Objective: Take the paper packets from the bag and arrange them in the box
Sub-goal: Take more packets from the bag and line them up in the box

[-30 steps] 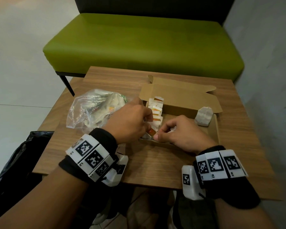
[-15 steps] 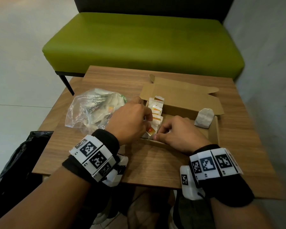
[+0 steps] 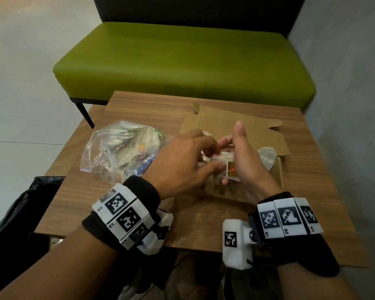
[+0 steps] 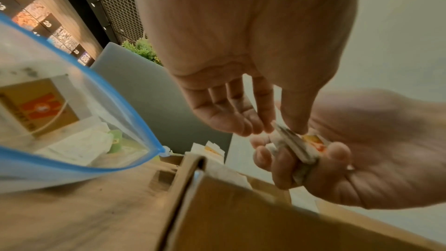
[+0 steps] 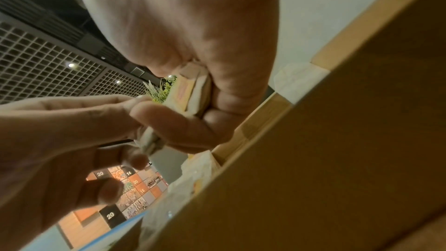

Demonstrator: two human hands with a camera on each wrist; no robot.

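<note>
The brown cardboard box lies open on the table, its lid flap standing behind it. Above it my right hand grips a small stack of white paper packets with orange print, fingers curled round it. My left hand pinches the near edge of the same stack between thumb and fingers. One loose white packet leans in the box's right end. The clear plastic bag, with a blue zip edge, lies left of the box with more packets inside. My hands hide the box's inside.
The wooden table is small, with its near edge just under my wrists. A green bench stands behind it, a grey wall at the right. A black plastic bag sits on the floor at the left.
Both hands have come up out of the box's left end with a stack of packets held between them. The right hand has turned thumb-up.
</note>
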